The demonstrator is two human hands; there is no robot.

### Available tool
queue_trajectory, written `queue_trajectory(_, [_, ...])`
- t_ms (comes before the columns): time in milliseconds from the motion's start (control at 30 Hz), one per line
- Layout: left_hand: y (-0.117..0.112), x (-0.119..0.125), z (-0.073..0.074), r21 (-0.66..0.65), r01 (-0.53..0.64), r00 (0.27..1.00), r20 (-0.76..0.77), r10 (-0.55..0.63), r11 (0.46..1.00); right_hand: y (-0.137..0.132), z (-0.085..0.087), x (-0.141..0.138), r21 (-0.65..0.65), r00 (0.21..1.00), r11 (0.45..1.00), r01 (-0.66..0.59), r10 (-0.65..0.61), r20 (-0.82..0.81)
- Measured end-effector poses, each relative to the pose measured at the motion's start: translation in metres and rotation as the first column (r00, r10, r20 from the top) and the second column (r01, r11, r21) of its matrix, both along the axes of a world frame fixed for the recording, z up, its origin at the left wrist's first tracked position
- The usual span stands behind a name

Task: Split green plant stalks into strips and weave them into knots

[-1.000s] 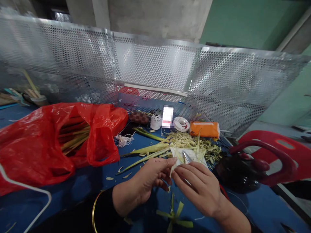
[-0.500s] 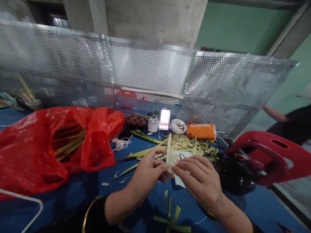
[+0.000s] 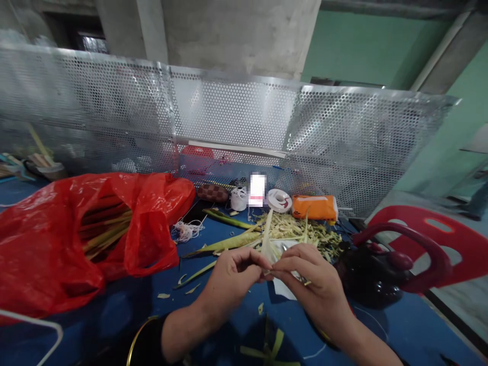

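My left hand [image 3: 231, 277] and my right hand [image 3: 310, 282] meet above the blue table [image 3: 114, 310]. Both pinch a pale yellow-green leaf strip [image 3: 266, 239] that stands up between the fingertips. A thin metal blade [image 3: 286, 249] shows at my right hand's fingers, beside the strip. Below the hands lies a folded cross of green strips [image 3: 269, 348]. Behind them sits a pile of leaf trimmings [image 3: 305, 231] on white paper [image 3: 284, 287].
A red plastic bag [image 3: 49, 244] holding long leaf stalks lies at left. Long green leaves [image 3: 224, 243], white string [image 3: 185, 230], a tape roll [image 3: 279, 199] and an orange packet [image 3: 315, 207] sit by the perforated metal screen [image 3: 236, 117]. A dark handbag [image 3: 371, 274] and red chair [image 3: 442, 244] stand right.
The strip, held low at first, now stands upright between my fingers. My hands have drawn closer, fingertips pinched together. A person seen at far right half a second ago has left.
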State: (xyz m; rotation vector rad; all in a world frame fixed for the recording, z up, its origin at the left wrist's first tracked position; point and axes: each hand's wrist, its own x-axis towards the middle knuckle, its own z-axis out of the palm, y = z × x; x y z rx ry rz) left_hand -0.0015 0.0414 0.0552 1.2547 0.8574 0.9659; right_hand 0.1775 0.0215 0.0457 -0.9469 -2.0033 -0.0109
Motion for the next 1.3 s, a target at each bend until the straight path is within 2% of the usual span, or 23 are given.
queue_trajectory(167, [-0.001, 0.000, 0.000, 0.057, 0.063, 0.997, 0.032, -0.064, 0.996, 0.000, -0.001, 0.001, -0.155, 0.990, 0.988, -0.001, -0.022, -0.143])
queue_trajectory(267, [-0.002, 0.001, -0.004, 0.046, 0.022, 1.000, -0.023, -0.021, 0.999, -0.001, 0.001, 0.000, -0.187, 0.987, 0.982, 0.000, -0.030, -0.160])
queue_trajectory(367, [-0.001, 0.002, -0.009, 0.092, -0.028, 0.996, -0.082, 0.036, 0.995, -0.001, 0.003, -0.001, -0.227, 0.984, 0.974, -0.008, -0.032, -0.172])
queue_trajectory(600, [-0.003, 0.002, -0.014, 0.160, -0.024, 0.997, -0.074, 0.037, 0.987, -0.003, 0.002, -0.001, -0.368, 0.973, 0.930, -0.017, -0.069, -0.220])
queue_trajectory(767, [-0.005, 0.004, -0.011, 0.154, -0.036, 0.991, -0.121, 0.055, 0.987, -0.005, 0.001, -0.004, -0.334, 0.970, 0.941, 0.057, -0.132, -0.204])
queue_trajectory(900, [-0.004, 0.004, -0.006, 0.123, -0.056, 0.980, -0.184, 0.079, 0.991, -0.005, 0.001, -0.006, -0.322, 0.952, 0.945, 0.055, -0.147, -0.269])
queue_trajectory(1000, [-0.004, 0.004, -0.005, 0.059, -0.069, 0.976, -0.205, 0.079, 0.996, -0.005, 0.002, -0.008, -0.392, 0.939, 0.920, 0.013, -0.146, -0.311])
queue_trajectory(1167, [-0.002, 0.004, -0.007, 0.062, -0.012, 0.986, -0.166, 0.022, 0.998, -0.004, 0.001, -0.008, -0.492, 0.910, 0.870, -0.028, -0.182, -0.373])
queue_trajectory(1300, [0.002, 0.004, -0.012, -0.022, 0.016, 0.990, -0.138, -0.018, 1.000, 0.001, -0.004, -0.007, -0.606, 0.864, 0.783, -0.141, -0.201, -0.461])
